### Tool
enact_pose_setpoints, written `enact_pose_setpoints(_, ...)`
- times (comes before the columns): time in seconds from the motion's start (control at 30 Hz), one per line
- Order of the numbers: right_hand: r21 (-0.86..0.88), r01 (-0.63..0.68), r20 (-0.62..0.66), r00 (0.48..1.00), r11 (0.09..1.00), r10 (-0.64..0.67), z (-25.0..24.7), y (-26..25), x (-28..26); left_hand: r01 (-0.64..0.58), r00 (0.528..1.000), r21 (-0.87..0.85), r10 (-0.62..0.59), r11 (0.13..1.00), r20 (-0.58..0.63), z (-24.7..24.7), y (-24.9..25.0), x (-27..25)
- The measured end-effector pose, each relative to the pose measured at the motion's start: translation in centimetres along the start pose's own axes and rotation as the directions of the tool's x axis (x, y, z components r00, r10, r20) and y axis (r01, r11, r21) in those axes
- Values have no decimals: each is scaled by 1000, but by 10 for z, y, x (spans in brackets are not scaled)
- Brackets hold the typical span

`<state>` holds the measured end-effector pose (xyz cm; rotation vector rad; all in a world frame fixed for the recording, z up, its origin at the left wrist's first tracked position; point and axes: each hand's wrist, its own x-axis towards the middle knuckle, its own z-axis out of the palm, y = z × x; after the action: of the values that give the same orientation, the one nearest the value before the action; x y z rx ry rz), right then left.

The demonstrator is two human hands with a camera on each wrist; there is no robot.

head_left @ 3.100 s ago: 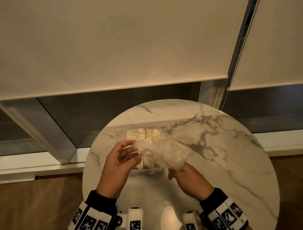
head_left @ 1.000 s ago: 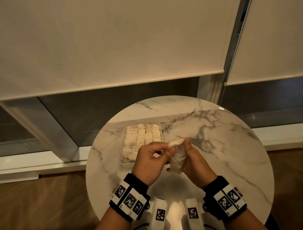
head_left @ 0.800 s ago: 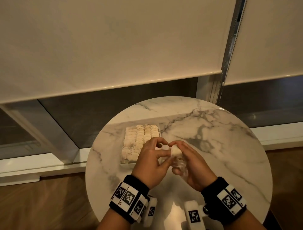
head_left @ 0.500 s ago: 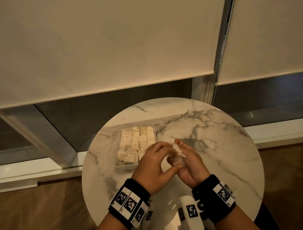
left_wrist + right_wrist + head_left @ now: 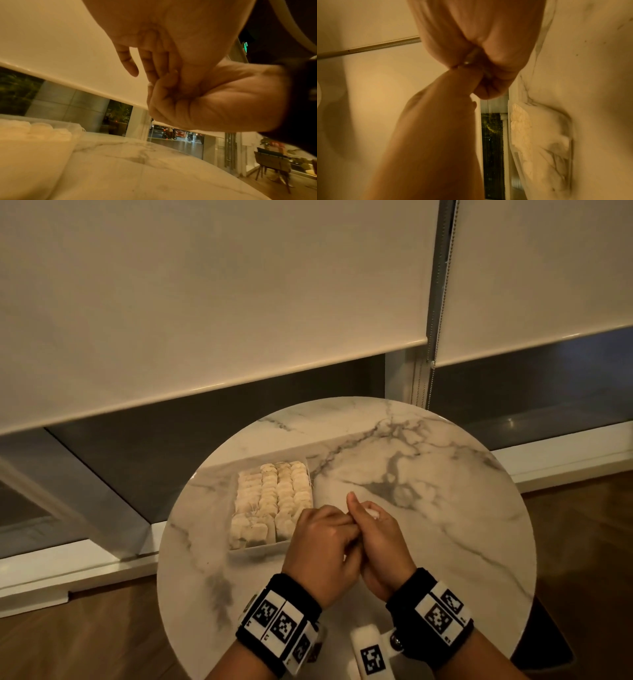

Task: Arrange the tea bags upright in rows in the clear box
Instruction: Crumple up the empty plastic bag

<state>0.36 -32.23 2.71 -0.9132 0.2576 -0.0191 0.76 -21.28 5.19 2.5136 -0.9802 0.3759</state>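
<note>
The clear box (image 5: pixel 255 550) stands on the left part of the round marble table (image 5: pixel 445 508), filled with rows of pale tea bags (image 5: pixel 274 498) standing upright. Just right of the box's near corner, both hands meet above the table. My right hand (image 5: pixel 380 539) is curled into a fist round a crumpled clear plastic bag (image 5: pixel 372 512), of which only a white bit shows. My left hand (image 5: pixel 325 546) has its fingers tucked into that fist on the wad. In the right wrist view a glint of the plastic (image 5: pixel 471 56) shows between the fingers; the box (image 5: pixel 530 142) lies beyond.
Roller blinds (image 5: pixel 205 302) and a dark window strip stand behind the table, with a bead chain (image 5: pixel 436 285) hanging at the right. Wooden floor (image 5: pixel 68 638) lies below on both sides. The table's right half is bare marble.
The loose plastic bag held open over the box has been squeezed into a small wad between both hands. The hands have drawn together to the right of the box.
</note>
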Motion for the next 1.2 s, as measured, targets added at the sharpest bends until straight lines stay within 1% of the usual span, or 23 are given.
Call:
enact_pose_setpoints(0.07,-87,13,-98,995,996,-21,-7,-4,3,-13,998,-56,17,998,59,3,6,2)
enact_pose_setpoints(0.17,-152,60,-196,976,986,-90,-18,-10,9,-61,992,-108,72,992,101,10,11,11)
enact_pose_setpoints(0.23,-198,98,-239,960,975,-145,-26,-13,14,-79,990,-148,95,986,105,17,13,19)
enact_pose_setpoints(0.33,-242,103,-295,940,965,-174,-35,-17,21,-74,994,-222,91,972,64,32,12,28)
enact_pose_setpoints(0.47,-246,85,-332,929,966,-166,-47,-22,30,22,1000,-373,-22,927,5,48,19,37)
enact_pose_setpoints(0.53,-258,77,-357,919,963,-169,-57,-25,35,39,999,-455,-36,890,16,59,26,45)
enact_pose_setpoints(0.57,-262,74,-379,909,962,-173,-63,-28,38,59,998,-489,-45,870,39,65,29,49)
enact_pose_setpoints(0.63,-241,73,-427,887,968,-173,-77,-37,42,165,985,-532,-116,831,125,75,33,60)
enact_pose_setpoints(0.67,-207,77,-452,877,975,-165,-86,-43,44,221,972,-529,-143,819,185,79,34,67)
enact_pose_setpoints(0.7,-168,80,-470,869,983,-151,-96,-49,46,250,960,-497,-143,831,242,84,35,76)
enact_pose_setpoints(0.73,-133,83,-488,862,988,-138,-106,-56,48,250,945,-427,-122,869,304,89,38,86)
enact_pose_setpoints(0.77,-103,85,-499,857,991,-126,-114,-62,49,242,919,-328,-108,913,379,93,39,95)
enact_pose_setpoints(0.8,-73,93,-510,852,993,-118,-123,-70,51,241,877,-232,-109,942,469,99,41,104)
enact_pose_setpoints(0.83,-38,105,-528,842,994,-109,-135,-79,54,259,814,-153,-129,954,567,106,42,113)
enact_pose_setpoints(0.87,-4,115,-552,828,993,-99,-148,-88,56,285,738,-83,-163,955,655,113,40,120)
enact_pose_setpoints(0.9,33,132,-582,809,991,-88,-165,-99,56,305,657,-17,-197,952,728,123,36,125)
enact_pose_setpoints(0.93,78,156,-604,793,985,-78,-182,-110,55,307,589,50,-231,950,775,130,32,129)
enact_pose_setpoints(0.97,126,184,-620,781,975,-68,-202,-120,53,281,534,120,-259,952,805,137,28,132)
enact_pose_setpoints(1.0,170,211,-632,773,963,-58,-223,-128,52,238,503,178,-278,955,818,146,27,133)
enact_pose_setpoints(1.03,203,239,-643,764,950,-55,-243,-133,50,198,496,222,-292,955,818,153,26,134)
enact_pose_setpoints(1.1,210,288,-681,729,934,-72,-290,-132,51,158,516,250,-295,955,804,164,27,132)
enact_pose_setpoints(1.13,209,312,-705,705,927,-79,-312,-127,55,151,527,251,-293,956,798,169,28,129)
enact_pose_setpoints(1.2,158,317,-770,633,935,-84,-363,-113,69,170,522,253,-305,952,796,174,28,126)
